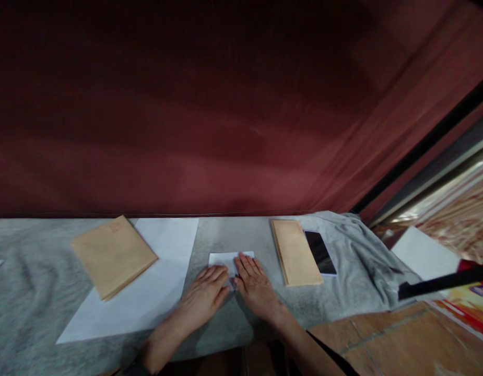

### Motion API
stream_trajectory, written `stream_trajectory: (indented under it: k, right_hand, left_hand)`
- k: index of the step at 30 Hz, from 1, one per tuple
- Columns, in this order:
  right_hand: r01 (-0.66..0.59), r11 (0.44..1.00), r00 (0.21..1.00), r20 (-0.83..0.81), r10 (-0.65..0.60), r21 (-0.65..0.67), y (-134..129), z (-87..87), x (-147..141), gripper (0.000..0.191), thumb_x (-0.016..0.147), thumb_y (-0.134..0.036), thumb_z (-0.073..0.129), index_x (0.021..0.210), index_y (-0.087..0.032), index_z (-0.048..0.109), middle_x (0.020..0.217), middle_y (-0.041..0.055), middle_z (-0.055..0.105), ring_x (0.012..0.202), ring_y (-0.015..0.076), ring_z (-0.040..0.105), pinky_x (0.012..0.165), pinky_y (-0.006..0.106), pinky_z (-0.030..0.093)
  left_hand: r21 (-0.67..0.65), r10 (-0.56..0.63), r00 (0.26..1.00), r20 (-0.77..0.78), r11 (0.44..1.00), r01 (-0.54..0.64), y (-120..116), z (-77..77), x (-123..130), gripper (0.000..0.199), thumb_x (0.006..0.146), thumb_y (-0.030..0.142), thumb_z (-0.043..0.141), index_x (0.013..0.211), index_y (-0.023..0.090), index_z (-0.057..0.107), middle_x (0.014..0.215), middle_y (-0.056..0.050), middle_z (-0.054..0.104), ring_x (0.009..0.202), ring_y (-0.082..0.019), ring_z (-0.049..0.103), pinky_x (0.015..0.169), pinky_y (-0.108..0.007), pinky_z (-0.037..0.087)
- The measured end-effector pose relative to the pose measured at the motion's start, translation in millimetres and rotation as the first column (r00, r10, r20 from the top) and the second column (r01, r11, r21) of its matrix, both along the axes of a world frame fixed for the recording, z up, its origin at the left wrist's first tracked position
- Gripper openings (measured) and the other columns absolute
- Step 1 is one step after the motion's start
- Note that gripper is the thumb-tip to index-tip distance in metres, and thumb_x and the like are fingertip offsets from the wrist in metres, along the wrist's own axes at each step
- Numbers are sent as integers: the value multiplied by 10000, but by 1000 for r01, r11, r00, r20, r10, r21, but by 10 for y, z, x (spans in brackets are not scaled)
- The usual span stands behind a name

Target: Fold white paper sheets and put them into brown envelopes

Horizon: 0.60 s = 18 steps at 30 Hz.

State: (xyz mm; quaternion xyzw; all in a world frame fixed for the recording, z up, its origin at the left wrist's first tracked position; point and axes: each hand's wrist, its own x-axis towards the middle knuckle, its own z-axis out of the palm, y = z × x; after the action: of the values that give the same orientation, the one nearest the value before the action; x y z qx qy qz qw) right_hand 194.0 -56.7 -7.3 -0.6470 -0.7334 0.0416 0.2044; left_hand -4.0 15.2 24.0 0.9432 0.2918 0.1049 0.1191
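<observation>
A small folded piece of white paper (230, 259) lies flat on the grey cloth in front of me. My left hand (208, 290) rests on its left part, palm down, fingers stretched out. On its right part lies my right hand (255, 284), also flat with the fingers extended. Between the two hands a strip of the paper shows; the rest is covered by them. To the left, a larger white sheet (147, 303) is spread out, with a stack of brown envelopes (114, 256) on top of it.
Right of my hands lie more brown envelopes (298, 253), beside a dark-screened phone (320, 253). The grey cloth (358, 282) covers the work surface, and a dark red fabric wall (225, 156) rises behind it. A colourful package (470, 303) sits at the far right by the tiled floor.
</observation>
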Motion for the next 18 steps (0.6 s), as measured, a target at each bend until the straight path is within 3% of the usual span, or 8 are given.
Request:
stream_trajectory:
  k: [4,8,14,18]
  right_hand:
    - [3,1000,1000,16,-3,20,33,-14,10,502,1071,-337,374,1539,-158,406,1605,97,375,1494,218,347,1242,448,300]
    - [-5,1000,1000,-17,5,29,52,-19,34,483,1033,-278,443,1502,-163,469,1565,102,453,1459,222,411,1224,451,336]
    - [-19,993,989,-145,36,113,-22,11,82,455,930,-89,479,1327,-230,649,1424,61,618,1306,191,582,1129,396,474]
    - [-42,994,983,-176,60,103,-101,39,107,466,896,-35,484,1248,-256,694,1351,33,671,1256,165,619,1098,347,501]
  left_hand:
    - [159,43,999,23,986,-46,-33,-304,63,519,1028,405,400,1489,175,464,1562,-116,471,1444,-242,434,1193,-450,328]
    - [272,128,992,11,954,-126,-60,-511,106,613,1021,474,369,1542,150,392,1611,-132,384,1493,-249,356,1230,-454,244]
    - [293,251,968,-24,927,-234,-73,-510,176,620,1011,475,361,1515,124,444,1603,-163,382,1496,-295,347,1213,-487,273]
    - [274,280,960,-30,926,-261,-91,-483,201,603,1004,487,379,1503,163,474,1601,-148,388,1490,-313,355,1205,-516,289]
